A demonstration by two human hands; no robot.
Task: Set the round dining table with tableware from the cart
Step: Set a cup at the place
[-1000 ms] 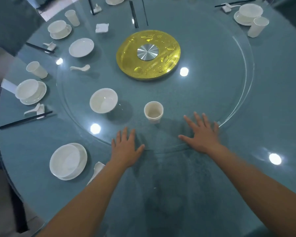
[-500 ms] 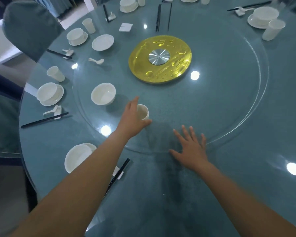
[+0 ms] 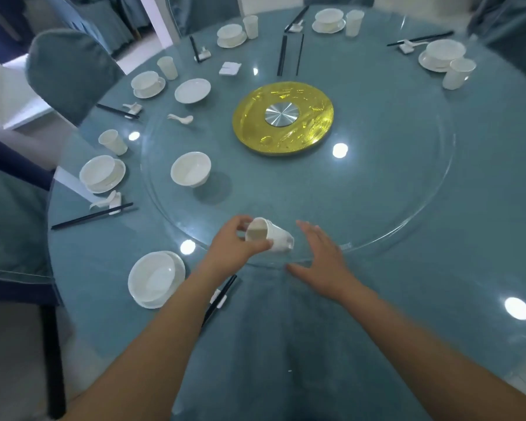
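My left hand (image 3: pixel 236 244) grips a white cup (image 3: pixel 269 237) with thumb and fingers curled round it. The cup is lifted and tilted on its side, mouth toward the left, above the near rim of the glass turntable (image 3: pixel 438 177). My right hand (image 3: pixel 321 259) lies flat with straight fingers on the blue tablecloth (image 3: pixel 407 284), just right of the cup. A white bowl (image 3: pixel 191 169) stands on the turntable to the left. Near my left arm sit a bowl on a plate (image 3: pixel 155 279) and black chopsticks (image 3: pixel 219 299) on a rest.
A gold disc (image 3: pixel 283 117) marks the turntable's centre. A plate (image 3: pixel 192 90), a spoon (image 3: pixel 180 119), a white napkin (image 3: pixel 230 68) and loose chopsticks (image 3: pixel 282 55) lie farther back. Several place settings ring the table edge. Blue covered chairs (image 3: pixel 70 71) stand at the left.
My left hand took hold of the cup on the turntable, lifted it and drew it toward me, tilting it sideways. My right hand stayed flat on the cloth.
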